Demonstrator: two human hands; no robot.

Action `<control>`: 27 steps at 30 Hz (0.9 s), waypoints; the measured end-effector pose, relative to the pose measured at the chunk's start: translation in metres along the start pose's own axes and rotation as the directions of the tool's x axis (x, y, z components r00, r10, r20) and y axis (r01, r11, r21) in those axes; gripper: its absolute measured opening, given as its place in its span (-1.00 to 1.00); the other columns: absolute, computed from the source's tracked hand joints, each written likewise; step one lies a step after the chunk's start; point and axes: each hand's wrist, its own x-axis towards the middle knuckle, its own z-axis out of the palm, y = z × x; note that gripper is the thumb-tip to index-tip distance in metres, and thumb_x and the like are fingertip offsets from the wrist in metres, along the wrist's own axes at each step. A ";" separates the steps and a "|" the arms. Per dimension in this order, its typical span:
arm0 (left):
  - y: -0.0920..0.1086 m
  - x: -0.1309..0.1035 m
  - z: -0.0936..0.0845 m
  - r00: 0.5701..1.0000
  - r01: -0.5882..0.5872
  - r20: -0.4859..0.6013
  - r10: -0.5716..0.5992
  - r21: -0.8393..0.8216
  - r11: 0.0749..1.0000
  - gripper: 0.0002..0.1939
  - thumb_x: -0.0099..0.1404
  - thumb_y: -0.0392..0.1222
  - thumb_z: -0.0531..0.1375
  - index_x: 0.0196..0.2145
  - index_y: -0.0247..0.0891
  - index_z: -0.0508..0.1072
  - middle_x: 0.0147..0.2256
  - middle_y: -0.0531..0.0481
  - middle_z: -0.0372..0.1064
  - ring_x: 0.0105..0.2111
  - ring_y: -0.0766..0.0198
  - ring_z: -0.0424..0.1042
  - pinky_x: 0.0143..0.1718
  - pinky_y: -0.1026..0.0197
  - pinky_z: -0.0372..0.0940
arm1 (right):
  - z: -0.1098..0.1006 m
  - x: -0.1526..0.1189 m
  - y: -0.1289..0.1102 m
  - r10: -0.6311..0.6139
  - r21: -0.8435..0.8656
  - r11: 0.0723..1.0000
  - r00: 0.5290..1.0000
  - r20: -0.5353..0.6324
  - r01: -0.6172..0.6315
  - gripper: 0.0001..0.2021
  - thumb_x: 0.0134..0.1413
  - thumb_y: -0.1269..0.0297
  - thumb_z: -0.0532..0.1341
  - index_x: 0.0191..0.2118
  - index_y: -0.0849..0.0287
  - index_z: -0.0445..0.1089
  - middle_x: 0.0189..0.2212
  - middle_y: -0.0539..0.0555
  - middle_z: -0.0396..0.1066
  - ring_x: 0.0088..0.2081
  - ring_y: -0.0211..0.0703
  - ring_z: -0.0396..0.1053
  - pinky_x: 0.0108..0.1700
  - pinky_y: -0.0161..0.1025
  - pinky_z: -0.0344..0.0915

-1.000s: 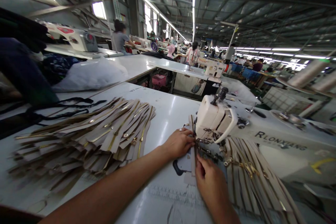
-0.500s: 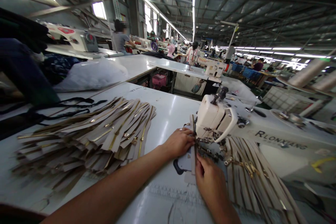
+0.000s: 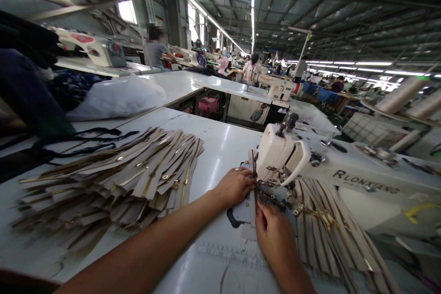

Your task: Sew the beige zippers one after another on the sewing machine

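A narrow zipper strip (image 3: 252, 206) lies lengthwise beside the needle area of the white sewing machine (image 3: 275, 149). My left hand (image 3: 236, 186) rests at its left edge near the presser foot, fingers together and curled onto the strip. Closer to me, my right hand (image 3: 274, 225) pinches the strip's near part between thumb and fingers. To the left spreads a big pile of beige zippers (image 3: 151, 179) with gold teeth and pulls. More zippers (image 3: 320, 225) with gold pulls lie right of my right hand, under the machine arm.
A clear plastic bag (image 3: 120, 96) and dark cloth (image 3: 31, 92) lie at the left. Black straps (image 3: 89, 135) sit behind the zipper pile. Beyond the table are another sewing machine (image 3: 277, 86) and several people. Thread cones (image 3: 401, 94) stand at the right.
The whole view has shifted very slightly. Both hands keep nearly the same place and grip on the strip by the needle.
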 end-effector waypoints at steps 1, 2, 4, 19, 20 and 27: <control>0.000 0.000 0.000 1.000 0.005 -0.003 -0.005 0.002 1.000 -0.85 0.35 -0.25 0.12 -0.30 -0.22 0.50 -0.12 -0.04 0.40 -0.06 0.14 0.31 0.01 0.13 0.23 | 0.000 0.000 0.000 -0.003 -0.008 1.000 1.000 -0.004 0.003 -0.66 0.20 0.44 -0.03 -0.10 0.24 0.47 -0.34 0.13 0.51 -0.40 -0.14 0.48 -0.37 -0.31 0.35; 0.000 0.000 0.001 1.000 0.007 -0.006 -0.007 0.002 1.000 -0.85 0.35 -0.25 0.12 -0.31 -0.23 0.50 -0.12 -0.04 0.40 -0.06 0.14 0.31 0.01 0.13 0.23 | 0.000 0.000 -0.001 -0.006 -0.015 1.000 1.000 -0.009 0.006 -0.65 0.20 0.44 -0.04 -0.11 0.24 0.47 -0.35 0.14 0.51 -0.41 -0.14 0.48 -0.38 -0.31 0.35; 0.000 0.001 0.001 1.000 -0.002 -0.007 0.001 -0.006 1.000 -0.85 0.36 -0.24 0.11 -0.30 -0.23 0.50 -0.12 -0.04 0.40 -0.05 0.14 0.32 0.03 0.13 0.22 | 0.000 0.000 -0.001 -0.011 -0.021 1.000 1.000 -0.017 0.010 -0.63 0.21 0.43 -0.07 -0.14 0.24 0.48 -0.36 0.14 0.51 -0.42 -0.15 0.47 -0.39 -0.31 0.34; 0.023 -0.021 -0.028 0.963 -0.203 0.118 0.242 -0.275 0.940 -0.79 0.25 -0.26 0.22 -0.13 -0.24 0.47 -0.09 -0.11 0.30 -0.13 0.15 0.35 -0.03 0.15 0.29 | -0.014 -0.007 -0.002 0.095 0.200 0.975 0.995 0.033 -0.099 -0.89 0.09 0.34 0.06 -0.30 0.14 0.32 -0.42 0.02 0.37 -0.41 -0.15 0.39 -0.37 -0.25 0.20; 0.022 -0.021 -0.028 0.961 -0.209 0.119 0.250 -0.279 0.937 -0.80 0.25 -0.25 0.22 -0.14 -0.24 0.48 -0.10 -0.12 0.30 -0.13 0.15 0.35 -0.04 0.14 0.29 | -0.014 -0.008 -0.001 0.090 0.213 0.972 0.995 0.046 -0.097 -0.91 0.09 0.34 0.06 -0.32 0.14 0.30 -0.43 0.01 0.35 -0.41 -0.16 0.37 -0.37 -0.26 0.18; 0.019 -0.021 -0.026 0.958 -0.223 0.111 0.263 -0.281 0.933 -0.79 0.27 -0.23 0.22 -0.12 -0.21 0.51 -0.14 -0.12 0.32 -0.15 0.14 0.36 -0.04 0.13 0.28 | -0.017 -0.012 0.001 0.028 0.214 0.976 0.999 0.047 -0.037 -0.93 0.07 0.38 0.07 -0.41 0.13 0.25 -0.48 -0.01 0.29 -0.46 -0.22 0.29 -0.40 -0.28 0.11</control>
